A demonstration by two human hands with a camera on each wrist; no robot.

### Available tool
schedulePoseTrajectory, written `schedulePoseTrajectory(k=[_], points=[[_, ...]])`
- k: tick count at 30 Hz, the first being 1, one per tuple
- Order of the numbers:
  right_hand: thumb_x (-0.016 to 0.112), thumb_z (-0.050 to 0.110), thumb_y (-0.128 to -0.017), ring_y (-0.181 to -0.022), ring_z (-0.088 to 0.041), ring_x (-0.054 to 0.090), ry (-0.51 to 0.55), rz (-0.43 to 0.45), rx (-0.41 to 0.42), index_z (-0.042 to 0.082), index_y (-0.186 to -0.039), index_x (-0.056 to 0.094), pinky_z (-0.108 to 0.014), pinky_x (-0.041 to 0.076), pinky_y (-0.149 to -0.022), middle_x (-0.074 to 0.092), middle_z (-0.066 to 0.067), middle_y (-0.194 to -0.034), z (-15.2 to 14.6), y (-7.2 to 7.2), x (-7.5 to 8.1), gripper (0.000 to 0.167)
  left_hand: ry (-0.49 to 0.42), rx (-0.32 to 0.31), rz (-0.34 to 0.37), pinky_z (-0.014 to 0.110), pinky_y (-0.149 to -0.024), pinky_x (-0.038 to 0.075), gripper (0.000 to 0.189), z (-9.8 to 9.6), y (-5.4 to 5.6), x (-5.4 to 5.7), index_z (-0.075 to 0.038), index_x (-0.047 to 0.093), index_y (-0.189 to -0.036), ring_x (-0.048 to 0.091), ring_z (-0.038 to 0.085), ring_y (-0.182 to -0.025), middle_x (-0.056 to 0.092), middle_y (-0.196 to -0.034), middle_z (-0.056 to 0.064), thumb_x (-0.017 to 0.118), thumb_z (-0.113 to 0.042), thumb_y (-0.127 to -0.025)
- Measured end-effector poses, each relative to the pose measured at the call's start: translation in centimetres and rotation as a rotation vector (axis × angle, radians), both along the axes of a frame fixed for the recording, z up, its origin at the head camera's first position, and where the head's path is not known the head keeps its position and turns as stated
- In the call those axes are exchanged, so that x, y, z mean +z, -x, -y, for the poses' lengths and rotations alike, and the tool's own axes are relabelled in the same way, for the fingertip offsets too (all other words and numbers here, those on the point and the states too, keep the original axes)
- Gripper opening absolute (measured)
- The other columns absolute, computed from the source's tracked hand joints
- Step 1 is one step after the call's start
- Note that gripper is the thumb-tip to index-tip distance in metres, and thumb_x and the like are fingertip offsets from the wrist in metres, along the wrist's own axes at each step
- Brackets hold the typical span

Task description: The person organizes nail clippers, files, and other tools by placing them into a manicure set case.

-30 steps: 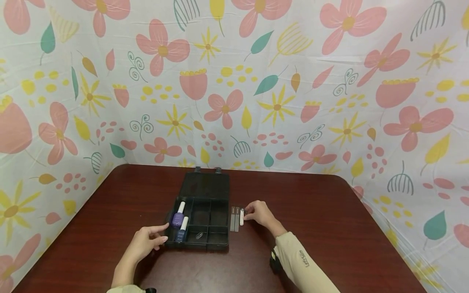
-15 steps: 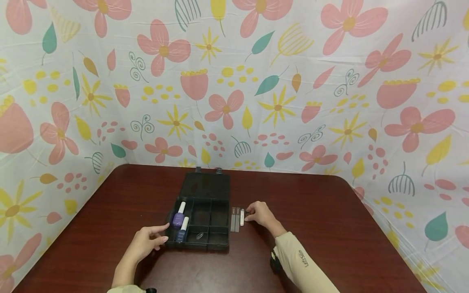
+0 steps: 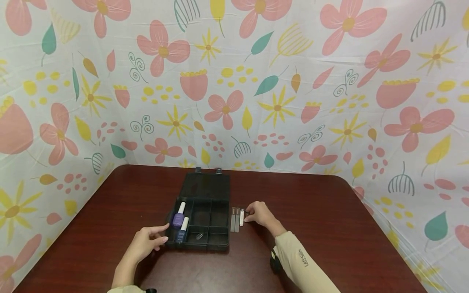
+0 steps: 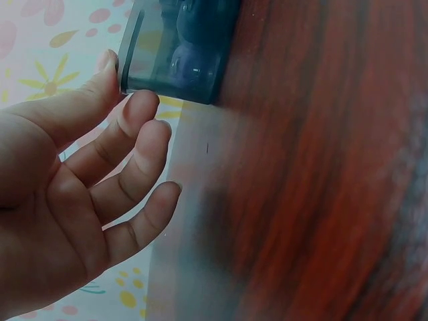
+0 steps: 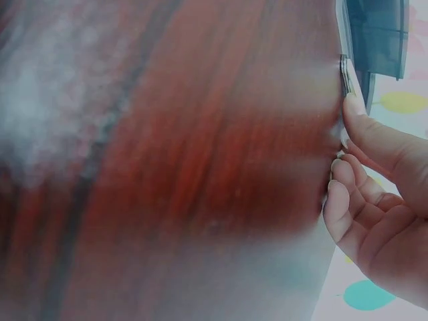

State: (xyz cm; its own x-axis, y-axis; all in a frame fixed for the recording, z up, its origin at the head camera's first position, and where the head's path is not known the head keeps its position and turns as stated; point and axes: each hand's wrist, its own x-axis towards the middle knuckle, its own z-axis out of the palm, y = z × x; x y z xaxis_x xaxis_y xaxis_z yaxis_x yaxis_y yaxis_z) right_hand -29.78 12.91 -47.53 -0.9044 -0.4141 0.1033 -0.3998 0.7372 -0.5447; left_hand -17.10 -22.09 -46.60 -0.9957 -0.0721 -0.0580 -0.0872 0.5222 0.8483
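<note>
A black compartment box [image 3: 199,246] lies on the table, its lid [image 3: 204,185] laid open at the back. My left hand [image 3: 144,242] holds the box's left edge with thumb and fingertip, its other fingers loosely bent in the left wrist view. A purple nail polish bottle [image 3: 178,219] and a dark blue one [image 3: 181,235], both white-capped, lean in the left compartment. Right of the box, my right hand [image 3: 261,213] pinches a silver nail clipper [image 3: 242,217], upright beside two flat grey strips [image 3: 235,219]. In the right wrist view, thumb and fingertips meet at its edge.
A small clear oval piece [image 3: 199,235] sits in the box's front middle compartment. The brown wooden table [image 3: 311,211] extends around the box. A flowered cloth [image 3: 234,81] hangs behind and at both sides.
</note>
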Motion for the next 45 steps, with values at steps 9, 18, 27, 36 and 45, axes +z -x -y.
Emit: schedulePoseTrajectory(k=[9, 18, 27, 36, 45], points=[[0.077, 0.007, -0.068, -0.067, -0.019, 0.058, 0.036, -0.015, 0.007, -0.004, -0.085, 0.067, -0.028, 0.047, -0.056, 0.063, -0.009, -0.074, -0.2, 0.0, 0.3, 0.023, 0.000, -0.006, -0.008, 0.032, -0.043, 0.043, 0.039, 0.0, 0.0, 0.0, -0.004, 0.061, -0.115, 0.051, 0.019, -0.051, 0.059, -0.063, 0.003, 0.067, -0.002, -0.077], [0.073, 0.004, -0.072, -0.064, -0.016, 0.059, 0.113, -0.044, 0.025, -0.007, -0.089, 0.065, -0.026, 0.046, -0.054, 0.063, -0.008, -0.073, 0.3, -0.1, 1.2, 0.021, 0.002, -0.003, -0.002, 0.033, -0.043, 0.043, 0.039, 0.0, -0.1, 0.1, -0.004, 0.061, -0.115, 0.051, 0.019, -0.051, 0.059, -0.063, 0.003, 0.067, -0.003, -0.077], [0.071, 0.004, -0.074, -0.058, -0.017, 0.058, 0.147, -0.069, 0.066, -0.008, -0.093, 0.064, -0.025, 0.045, -0.052, 0.063, -0.010, -0.075, 1.3, -0.7, 2.1, 0.023, 0.007, -0.003, -0.004, 0.032, -0.043, 0.043, 0.039, 0.0, -0.1, 0.2, -0.004, 0.061, -0.115, 0.051, 0.019, -0.051, 0.059, -0.063, 0.003, 0.066, -0.002, -0.077], [0.072, 0.006, -0.074, -0.074, -0.020, 0.059, 0.142, -0.093, 0.128, -0.006, -0.093, 0.065, -0.026, 0.048, -0.060, 0.063, -0.013, -0.085, 2.9, -1.6, 3.1, 0.023, 0.001, -0.001, -0.008, 0.032, -0.043, 0.043, 0.039, 0.0, -0.1, 0.0, -0.005, 0.061, -0.115, 0.050, 0.018, -0.051, 0.058, -0.063, 0.003, 0.067, -0.003, -0.077], [0.071, 0.007, -0.074, -0.073, -0.019, 0.058, 0.151, -0.112, 0.179, -0.006, -0.094, 0.065, -0.025, 0.048, -0.061, 0.060, -0.010, -0.084, 4.2, -2.3, 3.4, 0.025, 0.006, -0.001, 0.001, 0.032, -0.043, 0.043, 0.039, -0.1, -0.1, 0.1, -0.005, 0.061, -0.116, 0.051, 0.018, -0.051, 0.058, -0.063, 0.003, 0.067, -0.003, -0.077]])
